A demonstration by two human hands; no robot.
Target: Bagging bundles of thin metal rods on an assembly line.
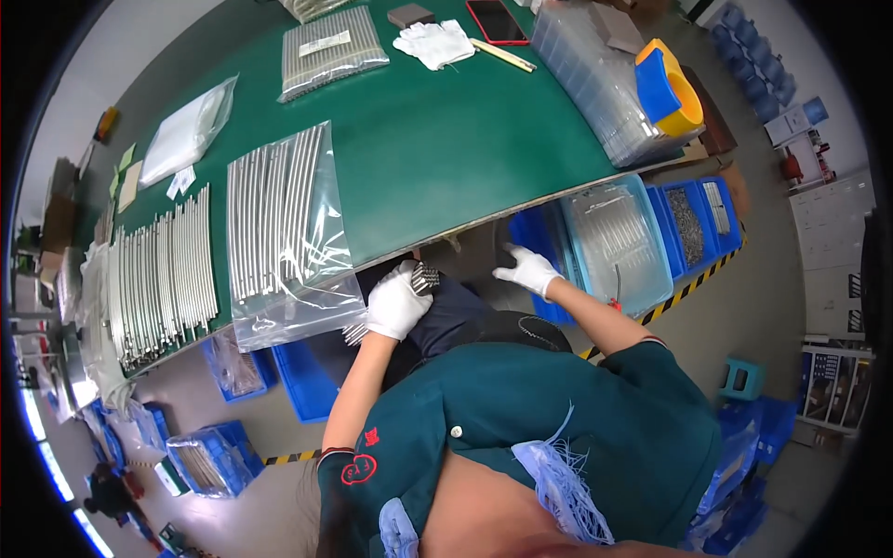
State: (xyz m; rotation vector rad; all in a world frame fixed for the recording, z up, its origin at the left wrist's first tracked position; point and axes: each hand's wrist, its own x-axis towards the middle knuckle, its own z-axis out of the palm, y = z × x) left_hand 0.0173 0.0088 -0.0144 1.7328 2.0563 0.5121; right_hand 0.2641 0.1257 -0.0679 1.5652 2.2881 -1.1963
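Observation:
My left hand (398,302), in a white glove, is closed round a bundle of thin metal rods (426,277) over my lap. The rods' ends poke out on both sides of the fist. To the right, my gloved right hand (528,271) is held out with its fingers apart and nothing in it, by a blue bin (549,244) below the table edge. A clear plastic bag (284,214) full of metal rods lies on the green table (437,139), overhanging its edge near my left hand. Farther left, a row of loose metal rods (166,279) lies along the edge.
A light-blue bin (662,244) holds bagged rods; smaller blue bins (713,265) with metal parts stand beside it. On the table are a bagged rod bundle (333,54), white gloves (435,44), a red-edged phone (498,22), a clear plastic box (586,84) and a tape dispenser (668,88).

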